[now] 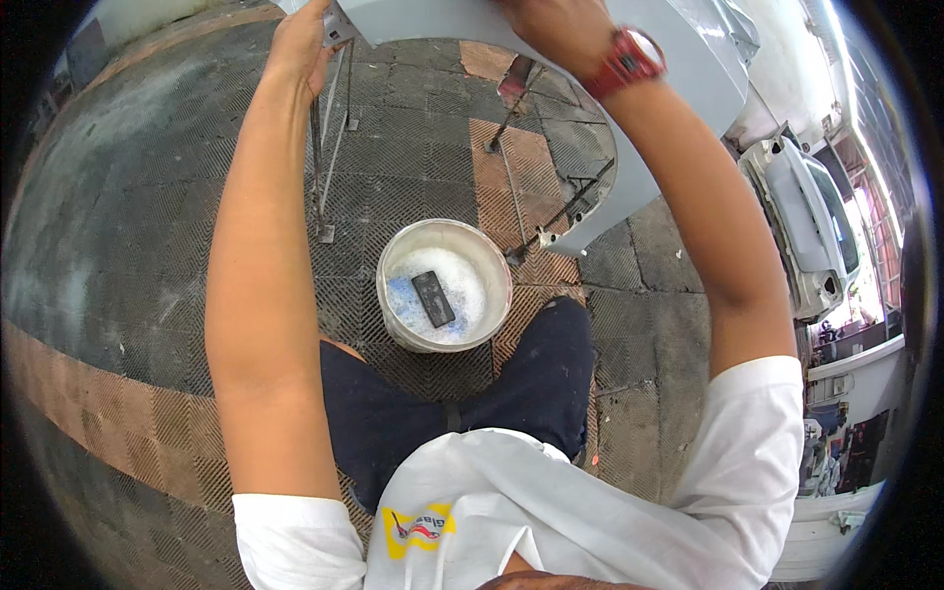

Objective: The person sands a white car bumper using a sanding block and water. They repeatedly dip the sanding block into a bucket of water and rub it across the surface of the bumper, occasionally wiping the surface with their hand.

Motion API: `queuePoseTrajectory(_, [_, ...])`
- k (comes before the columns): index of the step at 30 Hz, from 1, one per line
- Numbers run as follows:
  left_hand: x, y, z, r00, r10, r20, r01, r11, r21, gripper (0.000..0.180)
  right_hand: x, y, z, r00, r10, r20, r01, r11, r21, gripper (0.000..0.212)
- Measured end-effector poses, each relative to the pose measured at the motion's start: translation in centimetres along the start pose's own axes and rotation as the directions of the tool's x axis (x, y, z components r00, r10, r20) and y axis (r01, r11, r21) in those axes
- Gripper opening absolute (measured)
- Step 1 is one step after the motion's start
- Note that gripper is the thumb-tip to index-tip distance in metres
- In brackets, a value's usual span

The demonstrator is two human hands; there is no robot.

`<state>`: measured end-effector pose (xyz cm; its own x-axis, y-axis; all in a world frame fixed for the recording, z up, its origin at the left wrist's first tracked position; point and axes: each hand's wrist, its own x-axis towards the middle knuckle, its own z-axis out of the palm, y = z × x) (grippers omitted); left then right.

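Note:
A light grey car fender (652, 128) with a curved wheel-arch cutout spans the top of the view. My left hand (301, 44) grips its left end, the fingers partly hidden at the metal edge. Over the fender's upper surface lies my right hand (560, 34), a red watch on its wrist; its fingers run out of sight at the top, so what they hold is hidden. Below, between my knees and the fender, stands a whitish bucket (395, 329) of foamy water. A dark rectangular block (433, 299) rests in the foam, near something blue.
Thin metal stand legs (321, 167) reach the floor beneath the fender, with further dark legs (506, 118) to their right. Dark and terracotta ribbed tiles (138, 246) cover the floor. A pale, partly stripped car body (806, 231) stands at the far right, beyond my right arm.

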<state>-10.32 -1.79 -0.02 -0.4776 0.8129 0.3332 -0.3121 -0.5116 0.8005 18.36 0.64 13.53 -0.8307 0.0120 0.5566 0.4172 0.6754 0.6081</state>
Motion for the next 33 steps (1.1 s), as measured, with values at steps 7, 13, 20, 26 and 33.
queuePoseTrajectory(7, [-0.3,0.7,-1.2,1.000,-0.008,-0.030,0.009,1.000,0.022,0.072,-1.5,-0.3,0.6,0.995,-0.097,0.019,0.097,0.994,-0.042,0.054])
queuePoseTrajectory(13, [-0.3,0.2,0.5,1.000,-0.003,-0.011,0.003,1.000,-0.009,0.070,2.7,0.1,1.8,0.999,-0.019,-0.046,0.015,0.995,-0.095,0.058])
queuePoseTrajectory(20, [-0.5,0.7,-0.4,1.000,0.006,-0.030,-0.006,1.000,-0.007,0.063,-1.5,-1.3,0.4,0.992,-0.126,0.008,0.127,0.992,-0.022,0.056])
queuePoseTrajectory(26, [-1.1,0.5,0.9,1.000,0.010,0.014,-0.010,1.000,-0.018,0.062,3.4,0.2,2.4,0.996,-0.040,-0.082,0.033,0.996,-0.081,0.048])
queuePoseTrajectory(33, [0.0,0.4,-0.2,1.000,-0.001,0.016,0.002,0.999,-0.054,0.052,-2.4,-0.2,-0.2,0.991,-0.123,0.044,0.126,0.988,-0.087,0.051])
